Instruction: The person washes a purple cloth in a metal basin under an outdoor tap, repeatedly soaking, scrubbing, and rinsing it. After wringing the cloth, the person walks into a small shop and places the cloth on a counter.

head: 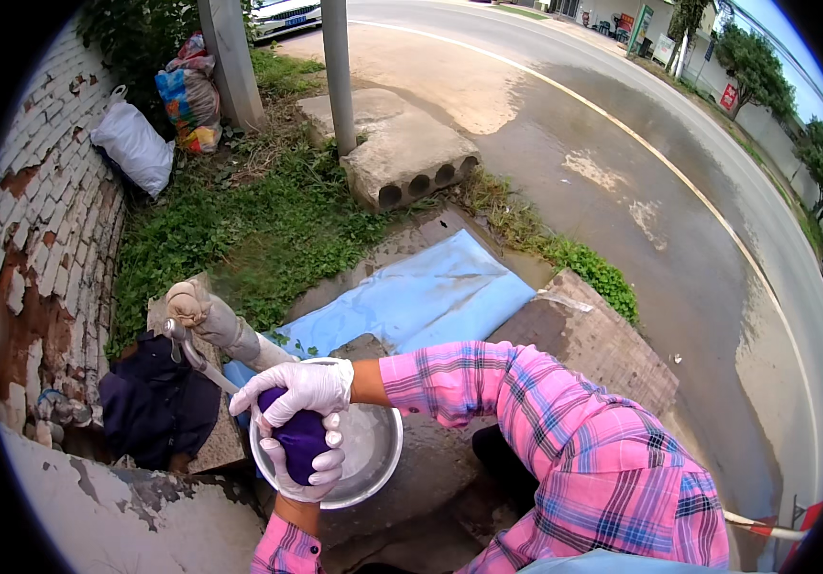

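Both of my hands wear thin white gloves and clasp a dark purple, shiny wadded cloth-like bundle. My left hand cups it from below, with its fingers curled over the near side. From above, my right hand presses over its top. The bundle is above the left part of a round metal basin, whose inside looks pale and wet. What lies in the basin under my hands is hidden. Beside the basin stands a metal tap, near a pipe wrapped in cloth.
Dark cloth lies on a slab at the left, near a peeling brick wall. A blue sheet covers ground beyond the basin. Farther off are a hollow concrete slab, a metal pole, stuffed bags and a wet road.
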The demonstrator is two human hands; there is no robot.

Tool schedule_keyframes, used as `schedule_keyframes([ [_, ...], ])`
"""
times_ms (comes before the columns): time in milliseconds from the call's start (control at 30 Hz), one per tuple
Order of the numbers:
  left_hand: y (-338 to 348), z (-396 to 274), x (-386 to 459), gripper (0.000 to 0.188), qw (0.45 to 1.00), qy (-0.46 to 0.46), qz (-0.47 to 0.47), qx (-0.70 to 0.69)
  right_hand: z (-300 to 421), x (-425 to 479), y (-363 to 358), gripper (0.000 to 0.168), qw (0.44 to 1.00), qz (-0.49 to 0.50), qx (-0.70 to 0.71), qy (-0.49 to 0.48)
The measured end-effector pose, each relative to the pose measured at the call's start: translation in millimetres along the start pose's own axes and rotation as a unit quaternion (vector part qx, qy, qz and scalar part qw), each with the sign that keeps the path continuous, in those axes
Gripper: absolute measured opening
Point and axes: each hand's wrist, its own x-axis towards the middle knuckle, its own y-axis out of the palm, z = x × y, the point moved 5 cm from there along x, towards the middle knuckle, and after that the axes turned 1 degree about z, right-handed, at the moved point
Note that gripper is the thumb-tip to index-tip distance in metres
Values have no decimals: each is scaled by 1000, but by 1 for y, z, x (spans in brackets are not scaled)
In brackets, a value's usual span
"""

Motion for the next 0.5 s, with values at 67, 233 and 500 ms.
schedule_keyframes([
  [67, 15, -10, -1, 99, 999, -8, 21, 32, 13, 6, 8, 38, 999, -45, 20, -7],
  [233, 17, -23, -5, 65, 955, -10, -129, 265, 7, 19, 4, 32, 992, -74, -101, -20],
  [500, -42, -33, 5, 28, 840, 73, -352, 406, -44, 19, -30, 29, 935, -243, -254, 57],
])
